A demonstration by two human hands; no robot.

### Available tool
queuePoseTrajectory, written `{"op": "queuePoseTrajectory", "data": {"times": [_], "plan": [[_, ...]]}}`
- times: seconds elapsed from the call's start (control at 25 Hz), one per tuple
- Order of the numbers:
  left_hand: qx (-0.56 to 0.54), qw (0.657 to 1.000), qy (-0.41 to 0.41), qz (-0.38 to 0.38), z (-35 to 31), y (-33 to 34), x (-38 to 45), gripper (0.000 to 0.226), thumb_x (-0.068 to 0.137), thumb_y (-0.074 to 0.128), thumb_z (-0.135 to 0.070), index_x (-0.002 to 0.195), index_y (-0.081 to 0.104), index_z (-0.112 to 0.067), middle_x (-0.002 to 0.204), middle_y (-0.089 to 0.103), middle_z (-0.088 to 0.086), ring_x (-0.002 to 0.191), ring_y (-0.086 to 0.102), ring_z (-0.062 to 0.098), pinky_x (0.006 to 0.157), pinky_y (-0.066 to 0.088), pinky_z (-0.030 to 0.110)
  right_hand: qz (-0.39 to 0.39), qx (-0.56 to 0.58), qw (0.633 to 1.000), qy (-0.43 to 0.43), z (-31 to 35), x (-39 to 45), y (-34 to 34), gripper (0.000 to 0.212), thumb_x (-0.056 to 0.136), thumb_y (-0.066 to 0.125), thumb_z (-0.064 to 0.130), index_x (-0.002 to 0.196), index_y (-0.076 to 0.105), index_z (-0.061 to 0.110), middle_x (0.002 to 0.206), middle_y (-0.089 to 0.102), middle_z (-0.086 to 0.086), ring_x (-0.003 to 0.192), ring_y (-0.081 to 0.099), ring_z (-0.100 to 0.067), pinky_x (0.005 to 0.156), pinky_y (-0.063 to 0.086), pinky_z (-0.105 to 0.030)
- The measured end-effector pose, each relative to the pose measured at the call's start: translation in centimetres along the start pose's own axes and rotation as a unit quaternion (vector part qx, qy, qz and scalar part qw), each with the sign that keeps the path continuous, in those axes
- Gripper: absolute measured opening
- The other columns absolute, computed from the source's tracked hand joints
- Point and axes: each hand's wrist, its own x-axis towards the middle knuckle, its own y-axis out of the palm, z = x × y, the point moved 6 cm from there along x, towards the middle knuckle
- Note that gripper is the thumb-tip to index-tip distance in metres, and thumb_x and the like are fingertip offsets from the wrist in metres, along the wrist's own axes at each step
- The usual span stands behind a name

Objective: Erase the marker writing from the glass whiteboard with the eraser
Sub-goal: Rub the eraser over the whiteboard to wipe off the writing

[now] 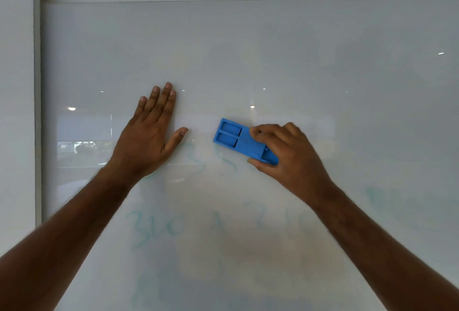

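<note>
Right hand [288, 154] is gripping the blue eraser [242, 143] by its lower-right end: fingers are wrapping over the top edge, thumb is pressing under the bottom edge, so the grasp is closed firmly on the eraser body. About half the eraser is sticking out up and to the left of the hand, showing two rectangular recesses in its plastic back. Eraser is sitting tilted, long axis running upper-left to lower-right, lying against the glass whiteboard [273, 50] near mid-board. Faint green marker writing [159, 228] is sitting mostly below the eraser: a wavy stroke just under its lower edge, a curl between the two hands, then a row reading roughly "310" plus more strokes lower down, and a smudged patch far right. All of it is looking pale and blurred; can't read most characters. Left hand [151, 134] is lying flat on the glass, left of the eraser and apart from it, palm down, four fingers together pointing up, thumb splayed toward the eraser, holding nothing. Both forearms are bare and reaching up from the bottom corners, converging toward board centre. Board's left edge is meeting a grey frame [37, 87].
</note>
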Motion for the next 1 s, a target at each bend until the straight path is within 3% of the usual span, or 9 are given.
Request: {"op": "queuePoseTrajectory", "data": {"times": [0.24, 0.4, 0.56, 0.76, 1.0], "plan": [[0.039, 0.999, -0.011, -0.006, 3.3, -0.6, -3.0, 0.084, 0.109, 0.027, -0.059, 0.173, 0.012, -0.008, 0.183, 0.008, 0.006, 0.17, 0.007, 0.028, 0.138, 0.013, 0.054, 0.046, -0.018, 0.996, -0.078, 1.2, -5.8, 0.4, 0.04, 0.089, 0.07, 0.038, 0.123, 0.066, 0.019, 0.13, 0.064, 0.008, 0.088, 0.049, -0.02, 0.082, 0.044, -0.036], [0.011, 0.999, -0.03, -0.002, 3.6, -0.4, -3.6, 0.086, 0.108, 0.029, -0.06, 0.173, 0.009, -0.008, 0.183, 0.004, 0.006, 0.17, 0.002, 0.027, 0.138, 0.009, 0.053, 0.01, -0.038, 0.999, -0.014, -1.7, -5.0, -1.0, 0.051, 0.083, 0.083, 0.035, 0.127, 0.062, 0.021, 0.127, 0.064, 0.007, 0.091, 0.05, -0.019, 0.085, 0.043, -0.034], [0.005, 1.0, -0.023, 0.01, 3.7, -0.7, -3.5, 0.086, 0.108, 0.027, -0.061, 0.173, 0.008, -0.008, 0.183, 0.003, 0.005, 0.17, 0.0, 0.026, 0.138, 0.008, 0.051, -0.02, 0.0, 0.999, 0.038, -0.3, -0.3, -0.1, 0.054, 0.082, 0.086, 0.034, 0.128, 0.063, 0.019, 0.128, 0.065, 0.006, 0.093, 0.053, -0.024, 0.085, 0.049, -0.044], [-0.004, 0.998, -0.068, -0.003, 4.9, -0.9, -3.5, 0.089, 0.107, 0.023, -0.064, 0.173, 0.008, -0.006, 0.182, 0.002, 0.009, 0.169, 0.002, 0.025, 0.138, 0.006, 0.043, 0.041, 0.014, 0.999, -0.033, 4.9, 0.4, 3.3, 0.049, 0.085, 0.079, 0.035, 0.129, 0.065, 0.019, 0.128, 0.065, 0.007, 0.095, 0.051, -0.019, 0.086, 0.045, -0.037], [-0.006, 0.998, -0.069, -0.002, 7.2, -1.3, -4.4, 0.09, 0.107, 0.024, -0.064, 0.173, 0.009, -0.003, 0.182, 0.003, 0.012, 0.169, 0.003, 0.03, 0.138, 0.008, 0.047, 0.082, -0.012, 0.993, -0.083, 3.5, -3.6, 2.0, 0.046, 0.083, 0.08, 0.032, 0.125, 0.068, 0.018, 0.128, 0.066, 0.004, 0.092, 0.058, -0.023, 0.087, 0.046, -0.04]]}}
